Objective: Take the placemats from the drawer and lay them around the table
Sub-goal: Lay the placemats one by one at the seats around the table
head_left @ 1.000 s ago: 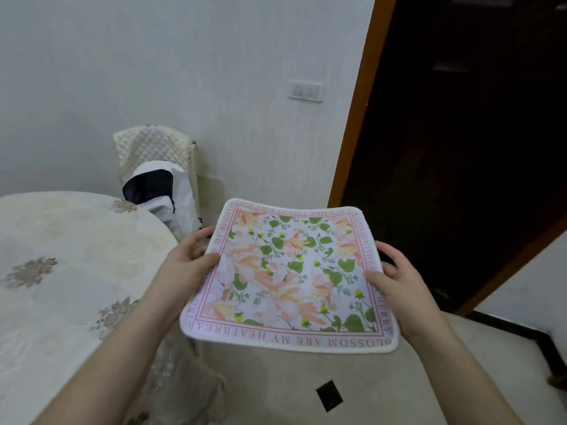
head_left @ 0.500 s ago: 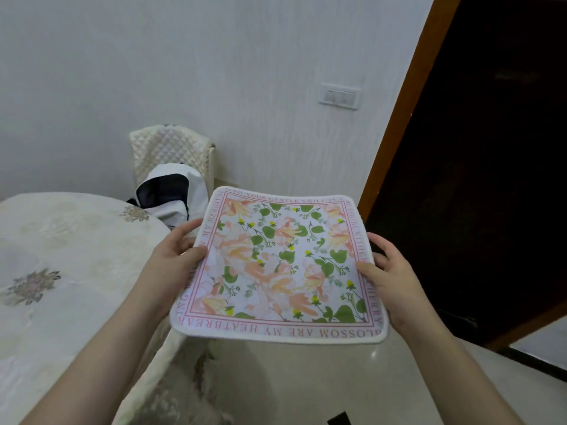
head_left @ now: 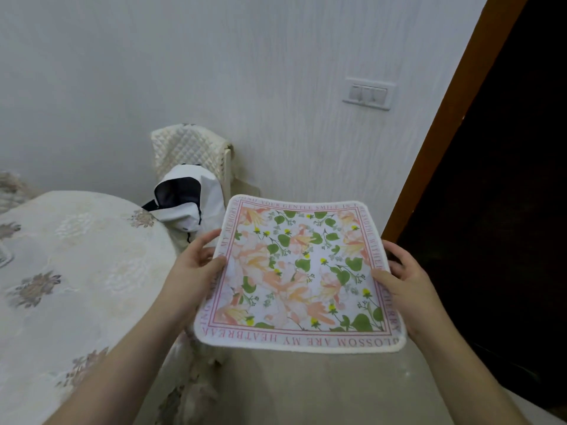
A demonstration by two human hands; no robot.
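The left hand (head_left: 196, 265) pinches the left edge of a square, white-bordered fabric placemat (head_left: 299, 274) printed with peach flowers, green leaves and pink lettering, thumb on top and fingers beneath, while the right hand (head_left: 405, 286) grips the opposite edge the same way. The placemat is held roughly flat in the air above the floor, just right of the round table (head_left: 70, 271) with its cream embroidered cloth. Beyond stand a quilted cream chair back (head_left: 190, 151) with a white-and-black bag (head_left: 187, 200) against it, a white wall switch (head_left: 368, 93) and a dark doorway (head_left: 497, 179).

left hand (head_left: 196, 265) + right hand (head_left: 405, 283) grip floral placemat (head_left: 300, 271) edges (held in air) | table (head_left: 76, 271) left
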